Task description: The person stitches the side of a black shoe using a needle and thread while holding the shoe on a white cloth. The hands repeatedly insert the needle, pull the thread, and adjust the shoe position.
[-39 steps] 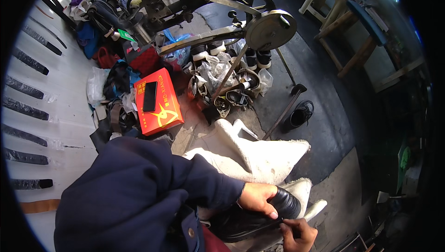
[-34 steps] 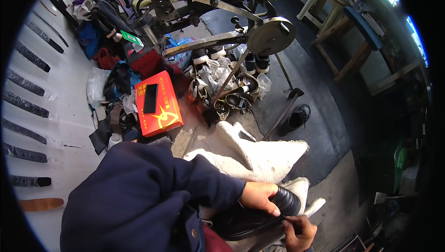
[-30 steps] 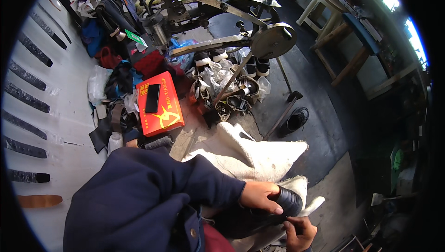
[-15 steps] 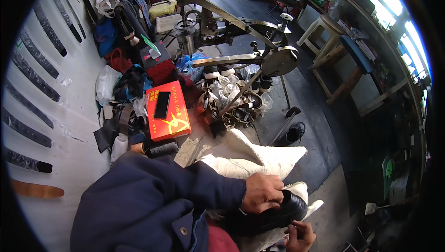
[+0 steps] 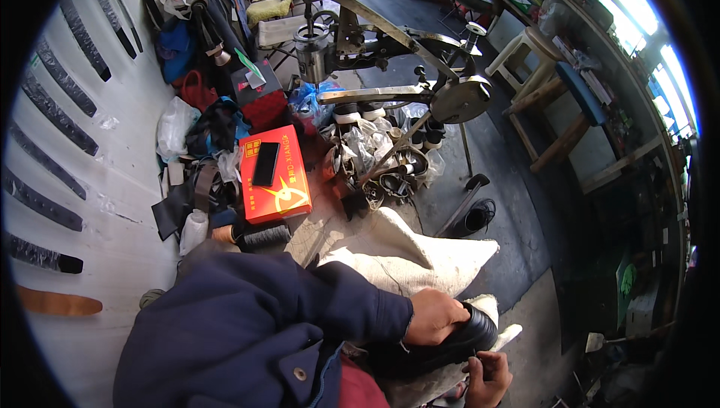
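Note:
At the lower middle a black leather shoe or boot [image 5: 420, 355] with a ridged upper end lies on pale cloth [image 5: 397, 254] over my lap. My left hand [image 5: 437, 318], in a navy sleeve, grips it from above near the ridged end, its fingertips partly hidden. Just right of and below that end, my right hand [image 5: 489, 376] is closed, thumb and fingertips pinched at the shoe's edge round something small and thin that I cannot make out.
A cast-metal machine [image 5: 390, 48] stands ahead over a pile of shoes and bags [image 5: 379, 157]. A red box [image 5: 289, 175] with a phone [image 5: 266, 164] lies left. A dark shoe [image 5: 478, 217] is right of centre, stools [image 5: 525, 63] further back, strips [image 5: 41, 205] on the left board.
The view has tilted up, showing more of the doorway. My left hand has shifted up and right on the shoe, its thumb no longer showing as before. My right hand stays pinched.

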`<action>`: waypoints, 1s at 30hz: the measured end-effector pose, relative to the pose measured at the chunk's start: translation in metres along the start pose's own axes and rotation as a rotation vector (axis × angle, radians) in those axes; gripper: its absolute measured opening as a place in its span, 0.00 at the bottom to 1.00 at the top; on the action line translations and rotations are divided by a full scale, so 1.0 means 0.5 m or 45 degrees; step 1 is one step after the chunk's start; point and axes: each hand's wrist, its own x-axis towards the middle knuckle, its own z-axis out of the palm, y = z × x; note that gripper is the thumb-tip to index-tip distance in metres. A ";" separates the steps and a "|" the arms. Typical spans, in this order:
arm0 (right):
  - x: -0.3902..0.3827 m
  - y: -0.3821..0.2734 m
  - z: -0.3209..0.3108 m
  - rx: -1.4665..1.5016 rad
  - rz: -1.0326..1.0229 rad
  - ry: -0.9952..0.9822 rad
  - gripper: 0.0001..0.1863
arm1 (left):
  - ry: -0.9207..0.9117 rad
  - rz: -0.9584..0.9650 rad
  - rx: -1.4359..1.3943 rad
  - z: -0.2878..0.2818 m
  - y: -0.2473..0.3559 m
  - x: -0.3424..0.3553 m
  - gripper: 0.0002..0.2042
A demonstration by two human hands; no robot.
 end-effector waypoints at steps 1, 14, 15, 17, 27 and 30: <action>0.001 -0.001 0.000 -0.011 0.000 -0.002 0.08 | 0.007 -0.056 -0.025 0.015 0.002 0.003 0.04; 0.016 0.001 0.007 -0.144 -0.035 0.003 0.07 | -0.091 -0.131 -0.359 0.060 -0.020 0.017 0.06; 0.017 0.001 0.007 -0.190 -0.044 0.003 0.07 | -0.118 -0.145 -0.317 0.058 -0.020 0.017 0.07; 0.020 -0.001 0.009 -0.322 -0.061 0.002 0.08 | -0.144 -0.146 -0.291 0.048 -0.019 0.015 0.08; 0.055 0.024 0.018 -0.264 0.033 0.063 0.20 | -0.104 -0.105 -0.538 -0.002 0.005 -0.014 0.12; 0.062 0.042 0.015 -0.303 0.072 0.054 0.24 | -0.151 -0.130 -0.415 0.000 0.007 -0.008 0.13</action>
